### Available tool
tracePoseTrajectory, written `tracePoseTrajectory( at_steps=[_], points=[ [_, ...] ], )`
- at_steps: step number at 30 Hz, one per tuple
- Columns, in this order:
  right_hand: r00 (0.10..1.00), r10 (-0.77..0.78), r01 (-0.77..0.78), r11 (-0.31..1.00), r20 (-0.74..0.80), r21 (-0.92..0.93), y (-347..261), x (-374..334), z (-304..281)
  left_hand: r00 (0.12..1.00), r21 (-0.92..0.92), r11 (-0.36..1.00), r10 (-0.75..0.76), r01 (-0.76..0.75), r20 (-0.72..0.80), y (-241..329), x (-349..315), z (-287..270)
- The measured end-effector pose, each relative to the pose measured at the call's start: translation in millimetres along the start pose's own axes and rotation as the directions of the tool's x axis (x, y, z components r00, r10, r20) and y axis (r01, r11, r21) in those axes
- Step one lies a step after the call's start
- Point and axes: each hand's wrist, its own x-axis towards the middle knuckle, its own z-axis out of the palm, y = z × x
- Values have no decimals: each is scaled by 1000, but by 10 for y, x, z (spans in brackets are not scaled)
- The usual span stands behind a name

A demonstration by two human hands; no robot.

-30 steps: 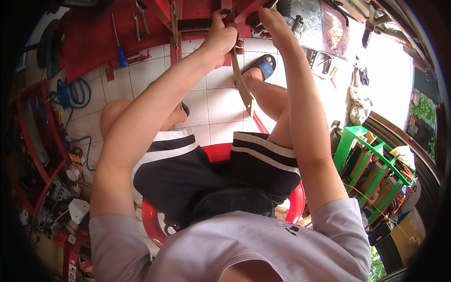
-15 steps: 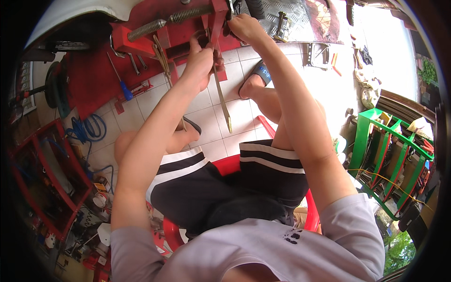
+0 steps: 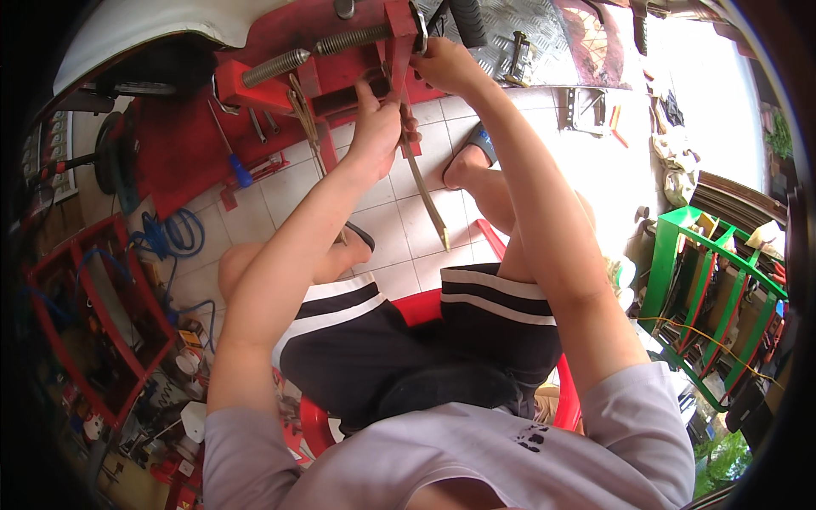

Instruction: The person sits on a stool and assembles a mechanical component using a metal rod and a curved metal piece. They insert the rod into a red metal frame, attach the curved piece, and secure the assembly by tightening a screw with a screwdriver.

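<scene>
In front of me stands a red metal frame (image 3: 399,51) with two coil springs (image 3: 350,40) across its top. My left hand (image 3: 376,136) is closed around a long brownish strap (image 3: 423,197), its thumb pointing up and its fingertips showing on the strap's far side. The strap's free end hangs down over the floor. Just right of the frame's upright, my right hand (image 3: 448,66) is closed with fingers curled; whatever they grip is hidden. Another brownish strap (image 3: 304,115) dangles from the frame, left of my left hand.
A blue-handled screwdriver (image 3: 240,172) and small wrenches (image 3: 257,126) lie on the red platform (image 3: 174,161). Metal tread plate (image 3: 544,64) lies beyond my right hand. A blue hose (image 3: 174,234) and red rack (image 3: 93,314) are at left, a green rack (image 3: 671,255) at right.
The whole view has shifted slightly, so the scene sits a little further right and lower. Both hands stay at the frame, and the strap's free end has swung a little to the right.
</scene>
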Motion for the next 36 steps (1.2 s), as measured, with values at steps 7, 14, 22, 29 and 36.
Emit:
tracePoseTrajectory(
  at_steps=[7, 14, 22, 29, 36],
  points=[
    [995, 101, -100, 995, 14, -13, -60, -19, 83, 1000, -9, 1000, 25, -26, -13, -9, -3, 26],
    [986, 168, -169, 974, 22, 148, -75, -35, 102, 999, -39, 998, 42, -42, -7, -32, 14, 21],
    [988, 127, -131, 990, -90, -45, 23, 35, 254, 998, -10, 999, 35, -36, -47, -24, 24, 36],
    [991, 135, -135, 990, -4, -49, 111, 103, 212, 998, -9, 999, 43, -43, -41, -35, 32, 46],
    [981, 196, -195, 981, 7, -17, 125, 130, 201, 998, -19, 999, 40, -41, -43, -30, 29, 46]
  ],
)
